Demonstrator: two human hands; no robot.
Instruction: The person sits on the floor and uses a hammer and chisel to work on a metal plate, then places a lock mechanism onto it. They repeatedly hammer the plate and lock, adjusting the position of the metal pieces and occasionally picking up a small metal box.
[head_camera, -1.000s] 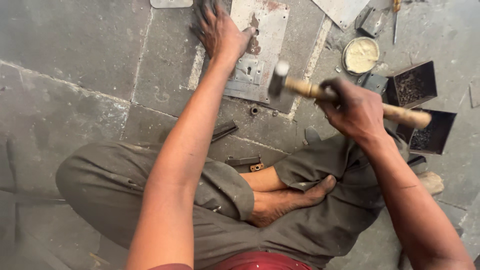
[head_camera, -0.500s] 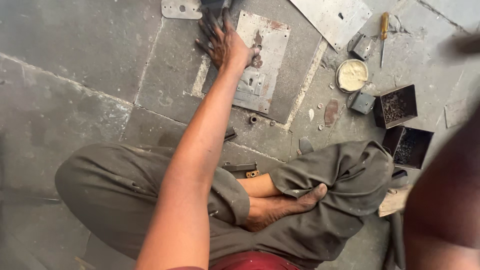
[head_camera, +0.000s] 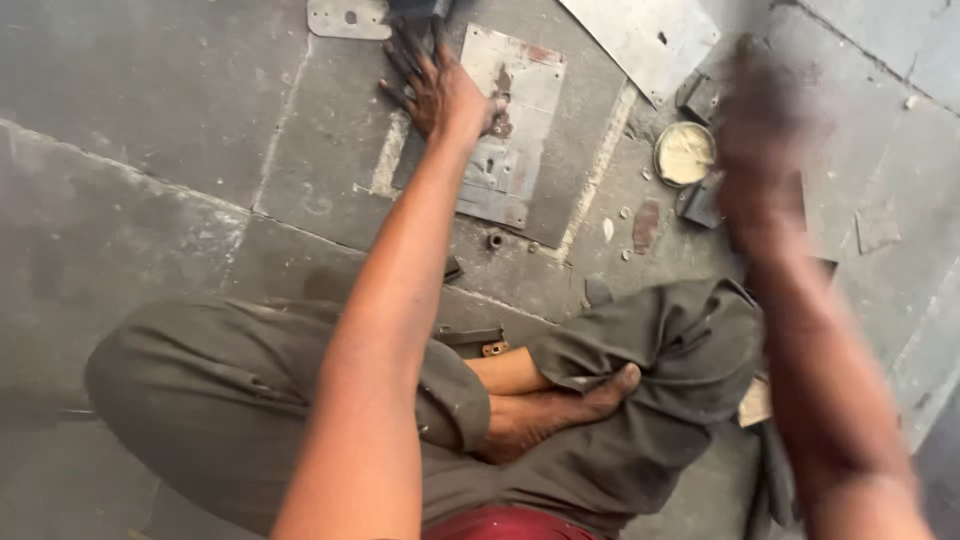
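Left hand (head_camera: 440, 90), fingers spread, is pressing flat on the far left edge of a rectangular grey metal plate (head_camera: 515, 130) lying on the stone floor (head_camera: 150, 150). Right hand (head_camera: 765, 150) is blurring mid-air over the small round tin (head_camera: 685, 153); its grip cannot be told.

Single head cam, looks steeply down, close over crossed legs (head_camera: 300, 400) & stone floor (head_camera: 150, 150).

The right hand (head_camera: 762, 130) is smeared by motion blur, so its grip cannot be told. The left hand (head_camera: 440, 88) covers part of the metal plate (head_camera: 520, 110), and the frame's top edge cuts off a smaller plate (head_camera: 347, 18).
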